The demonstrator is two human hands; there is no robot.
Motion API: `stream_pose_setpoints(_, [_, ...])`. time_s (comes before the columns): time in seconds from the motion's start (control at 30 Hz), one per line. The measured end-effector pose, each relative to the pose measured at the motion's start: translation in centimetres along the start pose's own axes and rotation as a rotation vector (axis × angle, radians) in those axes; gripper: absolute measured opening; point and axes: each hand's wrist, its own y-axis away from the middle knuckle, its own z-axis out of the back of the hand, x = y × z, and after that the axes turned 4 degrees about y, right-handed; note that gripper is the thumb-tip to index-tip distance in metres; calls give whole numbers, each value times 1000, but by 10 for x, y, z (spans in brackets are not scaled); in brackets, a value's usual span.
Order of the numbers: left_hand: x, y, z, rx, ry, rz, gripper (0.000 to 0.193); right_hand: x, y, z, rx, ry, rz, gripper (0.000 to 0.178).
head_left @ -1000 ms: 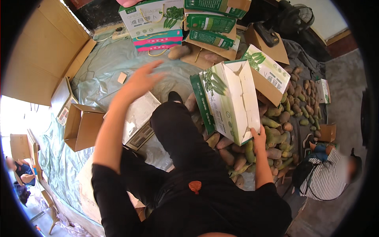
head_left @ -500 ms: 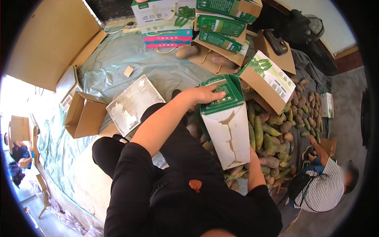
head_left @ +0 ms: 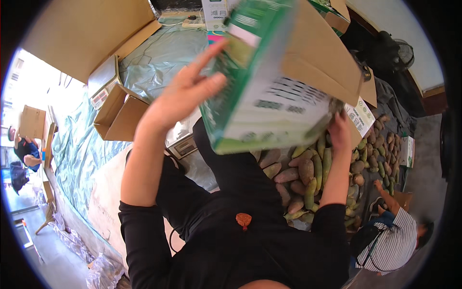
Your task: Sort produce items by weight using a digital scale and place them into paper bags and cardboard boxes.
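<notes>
A tilted green-and-white carton (head_left: 269, 115) is held up in front of me, partly blurred, with a plain brown cardboard face toward the far right. My left hand (head_left: 178, 98) rests along its green left side, fingers and thumb spread. At the lower right edge of the carton, my right hand (head_left: 340, 132) has its fingers curled on the cardboard. Below the carton lies a pile of long green radishes (head_left: 318, 168) mixed with reddish-brown roots (head_left: 288, 176). The carton hides part of the pile and the far cartons.
An open brown box (head_left: 120, 113) stands at left beside a scale (head_left: 103, 82). A flat metal-edged platform (head_left: 183, 147) is near my knee. Another printed carton (head_left: 361, 115) sits beside the pile. A person in a striped shirt (head_left: 392, 241) crouches at right; a fan (head_left: 403, 53) stands beyond.
The carton has gone up and away from me, turning so its printed side shows. Both hands have risen with it, and more of the pile is uncovered.
</notes>
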Motion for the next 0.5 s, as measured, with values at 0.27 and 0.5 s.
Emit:
stream_pose_setpoints(0.27, [28,51,76,-716,585,124,43,16,-122,-152,253,204,60,38])
stream_pose_setpoints(0.5, [179,143,157,-1004,857,349,31,-117,-133,-229,554,-80,-344,37])
